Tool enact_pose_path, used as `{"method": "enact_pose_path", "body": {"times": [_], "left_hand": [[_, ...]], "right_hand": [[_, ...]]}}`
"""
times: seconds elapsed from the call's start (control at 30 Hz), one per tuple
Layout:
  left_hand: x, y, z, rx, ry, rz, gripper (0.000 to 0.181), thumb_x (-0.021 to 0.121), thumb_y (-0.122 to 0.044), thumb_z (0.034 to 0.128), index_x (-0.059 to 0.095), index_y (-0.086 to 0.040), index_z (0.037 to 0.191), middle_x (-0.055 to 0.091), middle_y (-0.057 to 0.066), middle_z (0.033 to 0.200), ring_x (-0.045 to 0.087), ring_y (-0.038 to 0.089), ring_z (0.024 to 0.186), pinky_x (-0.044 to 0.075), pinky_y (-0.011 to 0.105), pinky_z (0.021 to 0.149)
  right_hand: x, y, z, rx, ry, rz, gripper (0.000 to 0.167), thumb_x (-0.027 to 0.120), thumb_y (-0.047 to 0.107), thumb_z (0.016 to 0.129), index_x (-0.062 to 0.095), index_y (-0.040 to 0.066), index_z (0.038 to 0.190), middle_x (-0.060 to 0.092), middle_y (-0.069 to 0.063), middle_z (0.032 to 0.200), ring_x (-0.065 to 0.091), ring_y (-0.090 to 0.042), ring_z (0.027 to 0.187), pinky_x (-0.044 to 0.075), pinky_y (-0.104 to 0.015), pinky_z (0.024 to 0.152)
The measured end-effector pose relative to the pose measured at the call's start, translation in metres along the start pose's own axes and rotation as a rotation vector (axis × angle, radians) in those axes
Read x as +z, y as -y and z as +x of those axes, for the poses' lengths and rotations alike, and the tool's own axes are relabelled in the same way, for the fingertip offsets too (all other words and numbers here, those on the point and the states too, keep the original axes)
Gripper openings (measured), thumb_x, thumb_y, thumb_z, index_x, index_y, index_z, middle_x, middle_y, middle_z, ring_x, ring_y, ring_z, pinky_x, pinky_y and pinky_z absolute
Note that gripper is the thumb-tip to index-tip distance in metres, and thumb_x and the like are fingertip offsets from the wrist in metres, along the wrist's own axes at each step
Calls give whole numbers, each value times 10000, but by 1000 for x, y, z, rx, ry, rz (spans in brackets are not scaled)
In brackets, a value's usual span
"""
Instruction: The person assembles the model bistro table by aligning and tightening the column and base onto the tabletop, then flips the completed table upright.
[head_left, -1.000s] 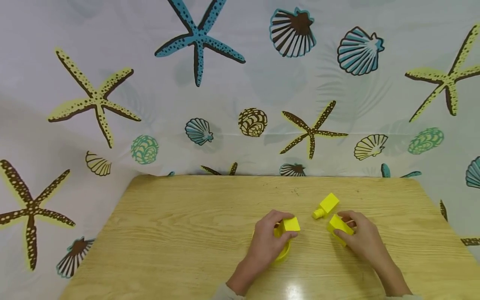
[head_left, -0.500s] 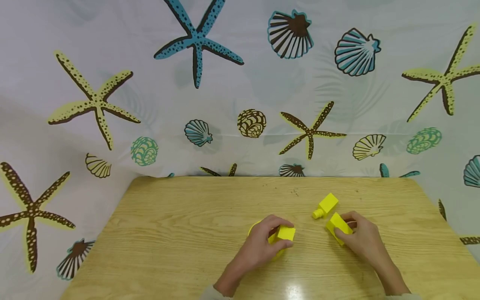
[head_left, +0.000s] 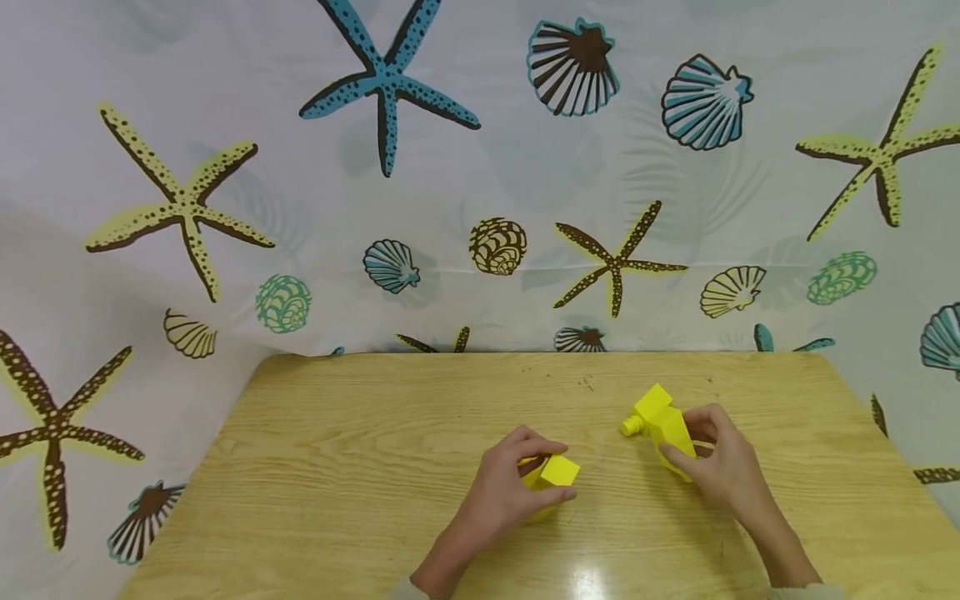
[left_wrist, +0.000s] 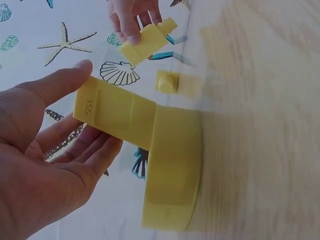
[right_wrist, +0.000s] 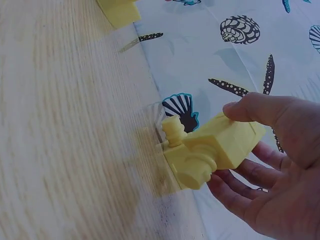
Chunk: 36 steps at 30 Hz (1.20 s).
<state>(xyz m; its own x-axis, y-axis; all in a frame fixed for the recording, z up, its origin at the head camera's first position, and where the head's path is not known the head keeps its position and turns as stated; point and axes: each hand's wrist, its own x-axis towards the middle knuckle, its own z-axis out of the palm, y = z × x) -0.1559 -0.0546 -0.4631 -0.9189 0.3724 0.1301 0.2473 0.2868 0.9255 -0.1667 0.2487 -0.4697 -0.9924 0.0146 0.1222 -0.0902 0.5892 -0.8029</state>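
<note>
In the head view my left hand holds a yellow rectangular block between thumb and fingers. The left wrist view shows "155" on this block, its lower end meeting a round yellow piece with a curved wall that stands on the table. How the two join is hidden. My right hand grips a second yellow block, tilted, with a stepped round neck pointing down in the right wrist view. Just behind it, a similar yellow block lies on the table, its knob toward the left.
A wood-grain table carries everything. White cloth printed with starfish and shells hangs behind it and along both sides. Light glares off the tabletop near the front.
My left hand has shifted left and slightly nearer, bringing its block and the round piece along. The right hand's block has risen slightly and turned, now overlapping the lying block in the head view.
</note>
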Motion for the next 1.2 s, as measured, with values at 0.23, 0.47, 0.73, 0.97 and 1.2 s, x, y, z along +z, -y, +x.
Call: {"method": "enact_pose_path", "body": {"times": [0.23, 0.47, 0.73, 0.97, 1.2], "left_hand": [[-24, 6, -5, 6, 77, -30, 451, 860, -119, 851, 703, -95, 1274, 674, 57, 1245, 640, 244, 1208, 521, 353, 1051], [-35, 7, -6, -6, 179, -102, 376, 702, -11, 964, 672, -70, 1334, 609, 104, 1402, 536, 298, 1344, 442, 496, 1126], [-44, 16, -7, 17, 209, -115, 360, 552, 17, 1038, 626, -57, 1382, 528, 109, 1406, 463, 307, 1369, 426, 497, 1141], [-39, 20, -7, 47, 34, 47, 302, 721, -66, 967, 714, -127, 1262, 521, 85, 1244, 537, 287, 1190, 533, 545, 1012], [-27, 18, -7, 24, -109, 121, 336, 859, -146, 852, 722, -121, 1157, 575, 62, 1158, 592, 233, 1080, 598, 422, 923]], "right_hand": [[1, 1, 0, -36, 23, 36, 674, 830, 270, 896, 530, 29, 1449, 654, -250, 1255, 677, -411, 1101, 628, -403, 840], [3, 1, 0, -12, 5, 24, 714, 835, 303, 890, 513, 32, 1467, 654, -211, 1201, 681, -381, 1069, 635, -348, 787], [8, 4, -1, -48, -59, 56, 609, 816, 272, 911, 517, 7, 1371, 639, -186, 1183, 685, -342, 1039, 619, -310, 830], [10, 4, -2, -20, -125, 89, 529, 735, 320, 975, 532, 42, 1377, 635, -159, 1188, 678, -319, 1040, 568, -153, 779], [15, 8, -4, -53, -115, 145, 456, 733, 262, 980, 573, 38, 1343, 639, -136, 1167, 678, -157, 1001, 578, -168, 799]]}}
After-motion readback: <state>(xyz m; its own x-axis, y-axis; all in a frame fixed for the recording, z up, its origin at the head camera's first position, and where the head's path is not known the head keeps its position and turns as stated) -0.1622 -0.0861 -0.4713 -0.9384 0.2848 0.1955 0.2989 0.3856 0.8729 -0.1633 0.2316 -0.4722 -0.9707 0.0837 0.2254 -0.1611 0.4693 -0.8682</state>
